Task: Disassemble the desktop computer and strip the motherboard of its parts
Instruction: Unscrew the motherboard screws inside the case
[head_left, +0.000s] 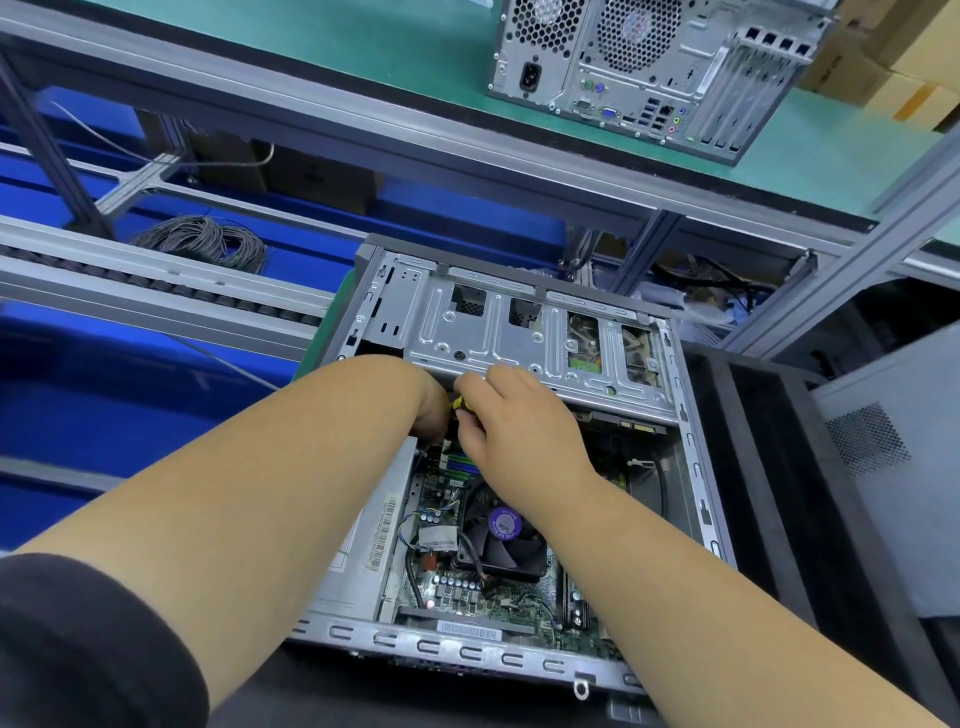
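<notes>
Reaching under the edge of the metal drive cage, the right hand curls its fingers round a small yellow part, perhaps a connector, though little of it shows. The left hand meets it there, bent at the wrist, its fingers hidden, so I cannot tell whether they grip anything. Both work inside the open desktop computer, which lies on its side just before the person. Below the hands sits the motherboard with its black cooler fan. Farther off, a second computer case stands on the green table.
</notes>
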